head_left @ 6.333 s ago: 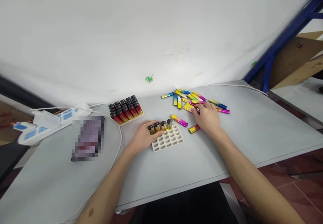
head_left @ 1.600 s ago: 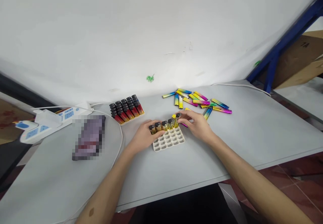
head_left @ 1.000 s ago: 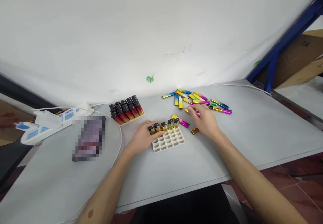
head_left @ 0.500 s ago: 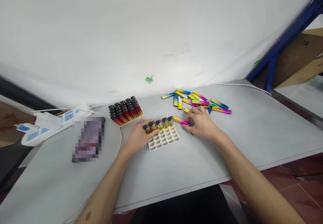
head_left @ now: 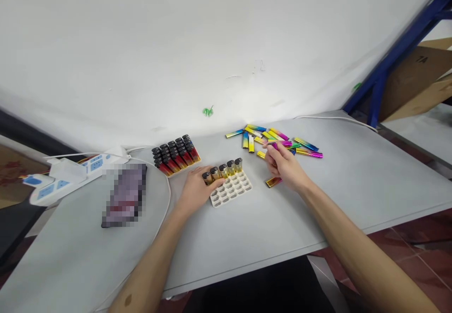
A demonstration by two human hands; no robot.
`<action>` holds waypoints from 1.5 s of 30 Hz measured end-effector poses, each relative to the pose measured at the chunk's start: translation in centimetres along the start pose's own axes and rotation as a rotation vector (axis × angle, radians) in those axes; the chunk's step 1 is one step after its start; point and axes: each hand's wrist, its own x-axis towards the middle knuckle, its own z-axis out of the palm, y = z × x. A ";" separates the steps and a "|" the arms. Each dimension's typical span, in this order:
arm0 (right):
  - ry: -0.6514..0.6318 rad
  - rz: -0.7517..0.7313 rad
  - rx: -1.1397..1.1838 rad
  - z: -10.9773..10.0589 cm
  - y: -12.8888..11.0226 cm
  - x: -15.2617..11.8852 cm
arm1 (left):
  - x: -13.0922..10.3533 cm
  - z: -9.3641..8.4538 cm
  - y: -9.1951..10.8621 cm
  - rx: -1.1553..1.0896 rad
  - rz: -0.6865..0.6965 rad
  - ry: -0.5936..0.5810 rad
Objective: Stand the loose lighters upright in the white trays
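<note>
In the head view a white tray with oval holes has a back row of several black-topped lighters standing in it. My left hand is closed on the tray's left end, its thumb against the front of the leftmost lighters. To the tray's right, my right hand is raised with curled fingers around a shiny lighter sleeve, whose purple end shows above them. Below that hand a gold-coloured sleeve lies on the table, partly covered. Behind it is a loose pile of bright metallic sleeves.
At the back left stands a second tray full of red-and-gold lighters. Further left are a white power strip, a cable and a blurred dark pouch. A wall rises behind the grey table.
My right hand has picked up the yellow-and-purple sleeve that lay at the tray's right corner and turned it upright, uncovering a gold sleeve. My left hand stays at the tray, which has shifted slightly.
</note>
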 end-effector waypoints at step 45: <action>0.024 0.057 0.103 0.3 0.9 0.2 | -1.0 -3.0 -0.7 0.097 0.000 -0.226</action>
